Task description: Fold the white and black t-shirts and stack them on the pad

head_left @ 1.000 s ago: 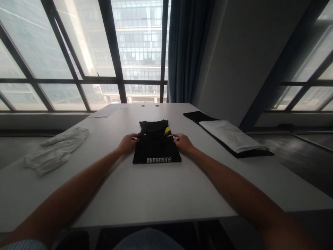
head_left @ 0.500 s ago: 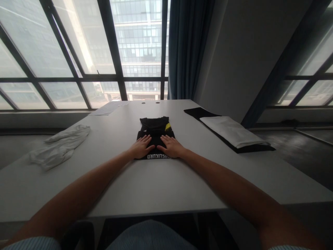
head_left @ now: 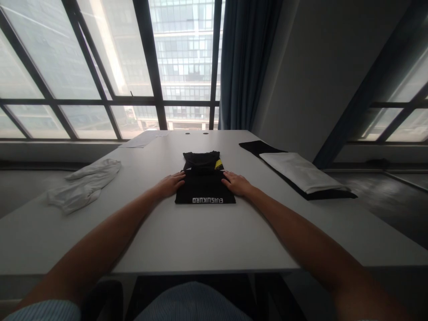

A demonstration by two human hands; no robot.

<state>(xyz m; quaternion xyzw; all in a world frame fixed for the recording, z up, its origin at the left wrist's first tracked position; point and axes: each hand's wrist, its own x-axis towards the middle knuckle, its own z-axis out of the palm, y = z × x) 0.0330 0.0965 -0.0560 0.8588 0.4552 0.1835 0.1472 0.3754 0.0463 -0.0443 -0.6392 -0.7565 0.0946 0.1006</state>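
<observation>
A black T-shirt (head_left: 204,183) lies folded on the white table (head_left: 200,240), its collar at the far end. White lettering runs upside down along its near edge, and a yellow patch shows at the upper right. My left hand (head_left: 170,183) rests at the shirt's left side, fingers stretched out with the tips on the cloth. At the right side lies my right hand (head_left: 236,183), its fingers likewise extended onto the fabric edge. Neither hand grips the shirt.
A crumpled white garment (head_left: 85,185) lies on the left. To the right, a folded white cloth (head_left: 301,171) sits on a black folded cloth (head_left: 256,146). White paper-like sheets (head_left: 143,139) lie at the far left, and two dark round holes are near the far edge.
Both hands have moved apart from the middle of the T-shirt to its left and right edges, uncovering its front and the whole lettering. The view has shifted slightly.
</observation>
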